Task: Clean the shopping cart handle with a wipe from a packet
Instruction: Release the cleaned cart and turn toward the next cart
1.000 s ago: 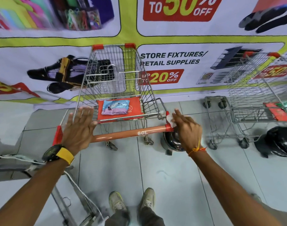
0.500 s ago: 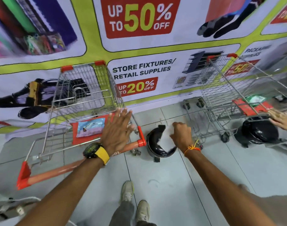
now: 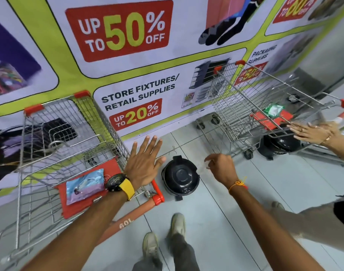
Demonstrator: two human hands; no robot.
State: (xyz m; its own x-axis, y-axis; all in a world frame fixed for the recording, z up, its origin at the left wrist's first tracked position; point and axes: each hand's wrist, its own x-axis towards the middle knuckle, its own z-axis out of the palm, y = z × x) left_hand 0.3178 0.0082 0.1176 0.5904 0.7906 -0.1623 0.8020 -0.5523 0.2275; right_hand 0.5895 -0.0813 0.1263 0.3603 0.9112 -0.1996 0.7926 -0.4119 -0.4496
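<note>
The shopping cart [image 3: 59,133] stands at the left, its orange handle [image 3: 128,218] running down-left from a red end cap. A blue and pink wipe packet [image 3: 85,185] lies on the cart's red seat flap. My left hand [image 3: 145,161], with a yellow-strapped watch, hovers flat with fingers spread over the cart's right end, holding nothing. My right hand [image 3: 220,167] is off the handle, to the right of the cart. Its fingers are pinched on a pale, blurred wipe [image 3: 204,164] just above the right side of a black bin [image 3: 180,178].
A second wire cart [image 3: 255,106] at the right holds a green packet [image 3: 273,110]. Another person's hands [image 3: 314,132] reach towards it, above a second black bin [image 3: 282,141]. A printed banner covers the wall behind. My shoes [image 3: 163,237] stand on grey tiles.
My right hand left the handle's right end with the wipe and moved right, over the black bin. My left hand lifted off the handle. The view swung right.
</note>
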